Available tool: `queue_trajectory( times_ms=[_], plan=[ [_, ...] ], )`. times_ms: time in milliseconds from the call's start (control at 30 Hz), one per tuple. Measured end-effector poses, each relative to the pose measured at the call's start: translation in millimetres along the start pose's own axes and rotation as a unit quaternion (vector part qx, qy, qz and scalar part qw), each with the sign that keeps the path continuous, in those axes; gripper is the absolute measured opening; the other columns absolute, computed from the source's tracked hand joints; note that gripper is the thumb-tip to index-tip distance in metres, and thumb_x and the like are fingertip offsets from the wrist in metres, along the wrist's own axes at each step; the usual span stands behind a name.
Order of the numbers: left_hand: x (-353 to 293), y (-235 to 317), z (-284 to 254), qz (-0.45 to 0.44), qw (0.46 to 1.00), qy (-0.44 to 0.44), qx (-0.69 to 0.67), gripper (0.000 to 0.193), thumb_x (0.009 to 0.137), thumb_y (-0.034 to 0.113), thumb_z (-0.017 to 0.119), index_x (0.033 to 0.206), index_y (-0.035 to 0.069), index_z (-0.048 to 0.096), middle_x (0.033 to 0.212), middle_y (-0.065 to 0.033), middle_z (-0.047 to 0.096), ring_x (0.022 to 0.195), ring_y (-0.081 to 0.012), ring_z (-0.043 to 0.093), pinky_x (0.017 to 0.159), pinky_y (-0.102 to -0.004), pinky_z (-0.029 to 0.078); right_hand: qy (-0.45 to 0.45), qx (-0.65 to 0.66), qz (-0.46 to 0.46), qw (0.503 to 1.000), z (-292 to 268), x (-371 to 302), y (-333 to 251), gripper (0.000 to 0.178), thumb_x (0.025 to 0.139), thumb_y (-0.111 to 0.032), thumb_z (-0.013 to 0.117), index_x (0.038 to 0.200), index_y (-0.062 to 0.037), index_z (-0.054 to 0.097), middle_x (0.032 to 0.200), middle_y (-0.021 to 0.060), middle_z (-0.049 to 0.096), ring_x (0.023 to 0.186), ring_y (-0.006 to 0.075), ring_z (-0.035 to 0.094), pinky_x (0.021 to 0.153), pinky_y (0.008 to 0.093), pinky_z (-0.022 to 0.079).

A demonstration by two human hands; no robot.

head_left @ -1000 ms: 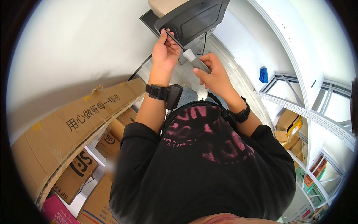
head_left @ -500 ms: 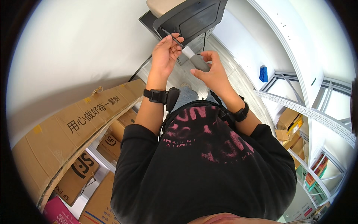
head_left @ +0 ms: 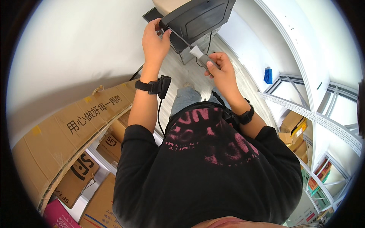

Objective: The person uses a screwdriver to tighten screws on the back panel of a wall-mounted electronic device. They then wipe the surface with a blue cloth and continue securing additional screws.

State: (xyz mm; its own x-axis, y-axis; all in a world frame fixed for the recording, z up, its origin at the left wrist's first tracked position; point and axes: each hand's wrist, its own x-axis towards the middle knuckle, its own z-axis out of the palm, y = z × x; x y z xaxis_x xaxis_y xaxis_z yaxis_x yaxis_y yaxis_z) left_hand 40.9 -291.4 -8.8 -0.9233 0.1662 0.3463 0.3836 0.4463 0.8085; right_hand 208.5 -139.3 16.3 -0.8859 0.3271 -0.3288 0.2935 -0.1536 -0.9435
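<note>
My right hand [head_left: 223, 72] is wrapped round the handle of a screwdriver [head_left: 196, 52] with a grey grip, a pale collar and a long dark shaft. The shaft slants up and left to the left corner of a black panel [head_left: 208, 22] with a ribbed, recessed face. At that corner my left hand [head_left: 155, 42] pinches the panel's edge, thumb on the near side and fingers partly behind it. Its fingers also lie close beside the screwdriver's tip. Whether the tip sits in a screw is too small to tell.
A long cardboard box [head_left: 83, 117] lies at the left, above more cartons [head_left: 78, 178]. White metal shelving [head_left: 311, 110] with boxes runs along the right. A black cable [head_left: 209, 43] hangs below the panel. A beige padded thing [head_left: 167, 5] is behind it.
My left hand has moved from the screwdriver's shaft up and left to the panel's corner. My right hand has closed more fully round the handle, which has shifted slightly right.
</note>
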Motion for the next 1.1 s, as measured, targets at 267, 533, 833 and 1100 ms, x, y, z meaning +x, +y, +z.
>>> queue_trajectory(
  times_ms=[267,533,833,1100],
  plan=[
    [2,2,5,-0.001,0.999,0.02,0.029,0.035,0.071,-0.001,0.069,0.103,0.002,0.055,0.092,-0.0108,0.06,0.083,-0.0238,0.06,0.067,-0.0326,0.051,-0.011,-0.129,-0.102,0.986,2,6,18,0.025,0.093,-0.02,0.053,0.111,-0.0045,0.048,0.083,0.0063,0.061,0.06,0.0109,0.056,0.054,0.0238,0.043],
    [1,0,7,-0.006,0.999,0.028,0.042,0.036,0.069,-0.001,0.069,0.102,0.001,0.054,0.093,-0.0116,0.06,0.085,-0.0262,0.06,0.075,-0.036,0.048,-0.054,0.06,0.128,0.988,3,1,-10,0.031,0.086,-0.016,0.064,0.11,-0.0043,0.048,0.087,0.0081,0.061,0.061,0.011,0.057,0.049,0.0231,0.043],
    [-4,2,8,0.006,0.998,0.035,0.043,0.036,0.068,-0.001,0.069,0.101,0.002,0.054,0.091,-0.0113,0.06,0.084,-0.0263,0.06,0.075,-0.0363,0.048,-0.078,0.087,0.115,0.986,2,3,-12,0.033,0.087,-0.023,0.064,0.108,-0.0032,0.048,0.089,0.0071,0.06,0.065,0.011,0.055,0.048,0.0224,0.042],
    [-7,4,7,0.006,0.999,0.036,0.039,0.037,0.068,-0.001,0.069,0.101,0.002,0.054,0.091,-0.0108,0.06,0.083,-0.0258,0.06,0.074,-0.0362,0.048,-0.07,-0.018,0.063,0.995,4,3,-6,0.03,0.09,-0.022,0.059,0.11,-0.0028,0.047,0.09,0.0094,0.06,0.068,0.0141,0.059,0.051,0.0265,0.046]
  ],
)
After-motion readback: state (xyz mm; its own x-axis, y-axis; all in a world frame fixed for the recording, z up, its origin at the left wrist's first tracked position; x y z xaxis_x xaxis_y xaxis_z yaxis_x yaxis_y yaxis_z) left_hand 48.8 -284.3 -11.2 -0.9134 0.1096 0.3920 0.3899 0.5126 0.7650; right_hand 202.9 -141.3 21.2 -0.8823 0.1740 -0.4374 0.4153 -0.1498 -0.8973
